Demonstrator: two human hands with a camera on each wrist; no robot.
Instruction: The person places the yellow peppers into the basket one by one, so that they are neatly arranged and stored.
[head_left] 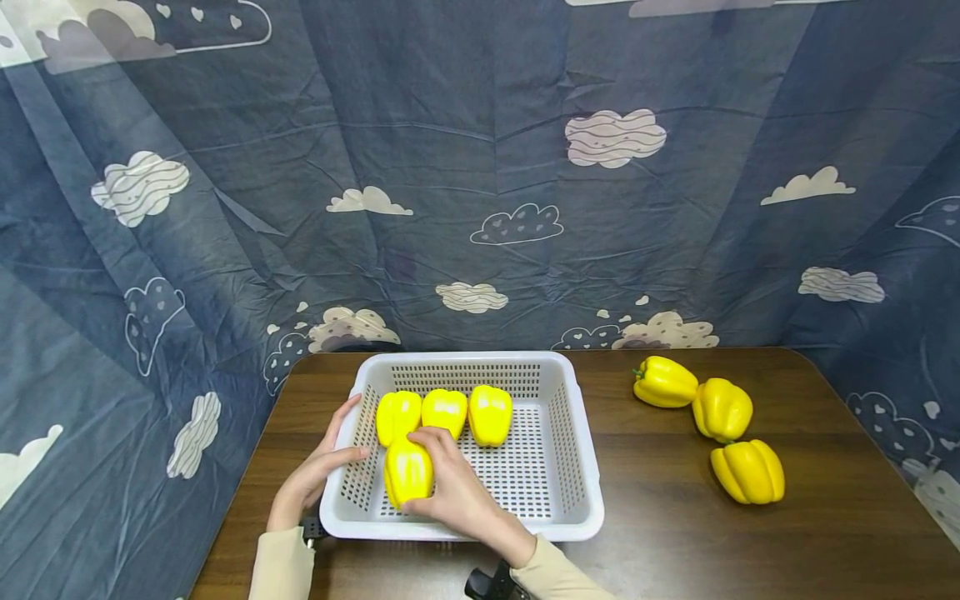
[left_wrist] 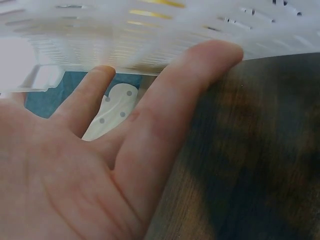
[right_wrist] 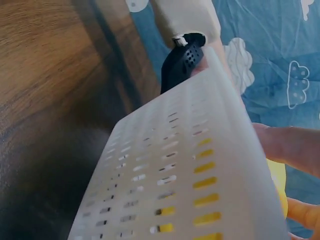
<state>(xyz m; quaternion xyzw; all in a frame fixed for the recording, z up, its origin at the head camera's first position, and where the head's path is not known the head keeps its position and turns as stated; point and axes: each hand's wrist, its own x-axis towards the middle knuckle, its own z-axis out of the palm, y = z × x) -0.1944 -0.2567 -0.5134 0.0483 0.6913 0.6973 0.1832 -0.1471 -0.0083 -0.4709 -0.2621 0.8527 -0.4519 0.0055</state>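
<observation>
A white perforated plastic basket (head_left: 551, 518) stands on the table. Inside it, toward the back left, sit three yellow bell peppers (head_left: 491, 417) in a row. Another yellow bell pepper (head_left: 408, 475) is at the basket's front left; my right hand (head_left: 457, 492) grips it from the right side, thumb at its near end and fingers at its far end. My left hand (head_left: 311, 475) rests against the basket's left side with fingers extended and thumb at the rim. In the left wrist view its straight fingers (left_wrist: 160, 105) touch the perforated wall.
Three more yellow bell peppers (head_left: 722, 410) lie on the right of the brown wooden table (head_left: 652, 542). A dark blue cloth (head_left: 495, 275) with cloud prints hangs behind the table and along its sides. In the right wrist view, the basket wall hides most of the held pepper.
</observation>
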